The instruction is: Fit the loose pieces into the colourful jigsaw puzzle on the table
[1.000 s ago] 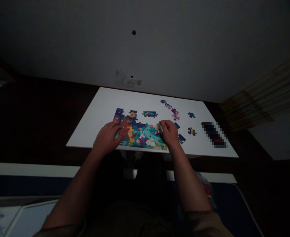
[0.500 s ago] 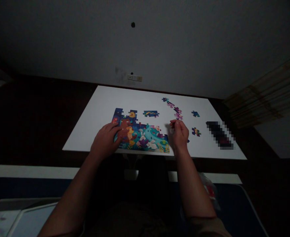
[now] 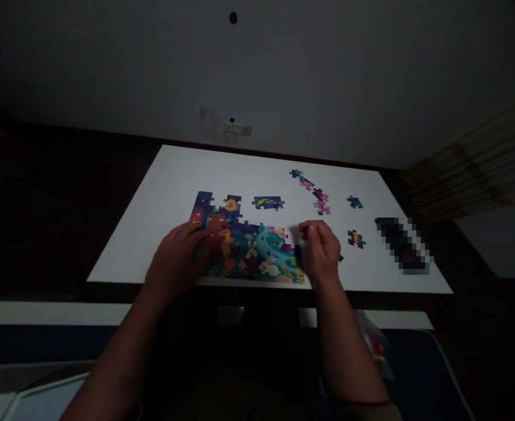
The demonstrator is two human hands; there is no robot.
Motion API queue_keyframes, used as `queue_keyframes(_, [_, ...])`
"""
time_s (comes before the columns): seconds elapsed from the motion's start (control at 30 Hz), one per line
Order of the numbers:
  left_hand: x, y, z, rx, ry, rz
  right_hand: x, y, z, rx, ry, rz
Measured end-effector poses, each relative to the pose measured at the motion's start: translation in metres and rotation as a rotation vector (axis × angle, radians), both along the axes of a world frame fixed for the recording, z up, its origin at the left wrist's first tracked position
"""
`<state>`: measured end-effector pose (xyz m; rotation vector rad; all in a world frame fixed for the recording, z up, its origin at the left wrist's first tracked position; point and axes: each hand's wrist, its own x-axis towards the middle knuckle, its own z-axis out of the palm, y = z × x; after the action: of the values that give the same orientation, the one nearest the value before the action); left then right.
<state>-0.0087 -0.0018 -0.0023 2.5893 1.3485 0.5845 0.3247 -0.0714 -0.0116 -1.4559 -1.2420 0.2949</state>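
A partly assembled colourful jigsaw puzzle (image 3: pixel 248 245) lies near the front edge of a white table (image 3: pixel 178 175). My left hand (image 3: pixel 176 257) rests flat on the puzzle's left part, fingers stretched forward. My right hand (image 3: pixel 321 248) hovers at the puzzle's right edge with fingers curled in a pinch; what it pinches is too small and dark to make out. Loose pieces (image 3: pixel 316 196) lie scattered beyond the right hand, and a small joined group of pieces (image 3: pixel 266 202) sits just above the puzzle.
A dark blurred oblong object (image 3: pixel 400 242) lies at the table's right side. More single pieces (image 3: pixel 356 238) sit between it and my right hand. A wall socket (image 3: pixel 237 128) is on the wall behind the table. The room is dim.
My right hand lifted off the puzzle's right part, moved right, then came back to the puzzle's right edge with fingers pinched. The left hand stayed on the puzzle. The camera tilted down slightly.
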Motion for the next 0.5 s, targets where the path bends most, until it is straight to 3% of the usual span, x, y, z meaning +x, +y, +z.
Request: queue_keyframes(0.5, [-0.0032,0.0049,-0.0082,-0.051,0.018,0.025,-0.0042,0.0005,0.0070,-0.041,-0.113,0.008])
